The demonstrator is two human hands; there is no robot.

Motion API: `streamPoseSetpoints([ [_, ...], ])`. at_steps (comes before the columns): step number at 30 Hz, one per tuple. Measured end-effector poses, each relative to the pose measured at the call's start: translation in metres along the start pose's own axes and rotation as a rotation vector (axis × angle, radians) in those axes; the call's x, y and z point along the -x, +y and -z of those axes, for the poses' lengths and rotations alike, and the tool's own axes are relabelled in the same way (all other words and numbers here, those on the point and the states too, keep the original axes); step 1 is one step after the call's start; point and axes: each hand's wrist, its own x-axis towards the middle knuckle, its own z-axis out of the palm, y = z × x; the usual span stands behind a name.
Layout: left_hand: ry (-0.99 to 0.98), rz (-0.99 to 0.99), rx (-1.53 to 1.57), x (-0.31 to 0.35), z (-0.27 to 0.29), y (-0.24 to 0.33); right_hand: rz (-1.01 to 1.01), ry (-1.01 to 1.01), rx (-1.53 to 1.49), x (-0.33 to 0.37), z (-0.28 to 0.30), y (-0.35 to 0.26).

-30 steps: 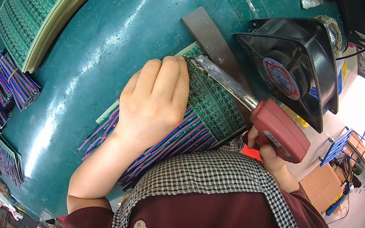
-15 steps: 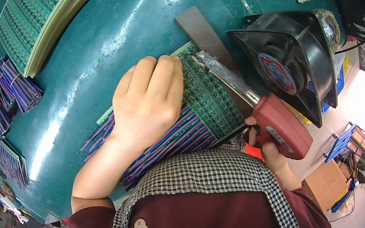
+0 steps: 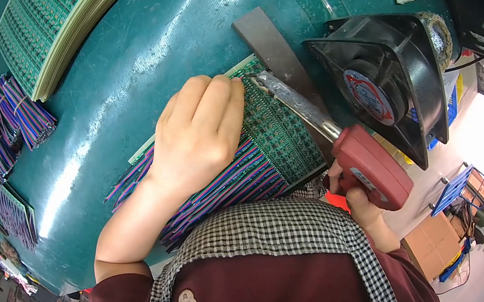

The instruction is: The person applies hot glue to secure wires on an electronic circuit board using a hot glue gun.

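On the tabletop (image 3: 93,151), a circuit board (image 3: 287,140) is lying, a soldering gun (image 3: 375,166) slanting from four o'clock. I cannot tell if the left hand (image 3: 194,130) is pinching; the right hand (image 3: 360,203) is gripping the gun, ideally steadying it.

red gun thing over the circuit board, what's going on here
The person's right hand grips a red gun-shaped tool, its tip over a green circuit board near the left hand; contact is unclear. The left hand covers part of the board and some coloured wires, its grip hidden. A dark bar lies along the board's right side, a black fan beyond it.
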Motion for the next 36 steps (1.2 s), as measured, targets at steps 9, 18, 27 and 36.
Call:
streamPoseSetpoints([
  [9, -0.091, 0.009, -0.013, -0.002, 0.007, 0.003, 0.156, -0.004, 0.165, 0.001, 0.001, 0.007],
  [18, -0.114, 0.017, -0.02, -0.004, 0.009, 0.004, -0.022, -0.004, -0.509, -0.005, -0.004, -0.011],
  [27, 0.008, 0.049, 0.09, -0.001, 0.002, 0.0, -0.016, -0.012, -0.479, -0.004, -0.002, -0.009],
  [36, 0.007, 0.036, -0.017, 0.0, -0.001, 0.005, 0.06, 0.007, -0.297, -0.002, -0.003, -0.001],
])
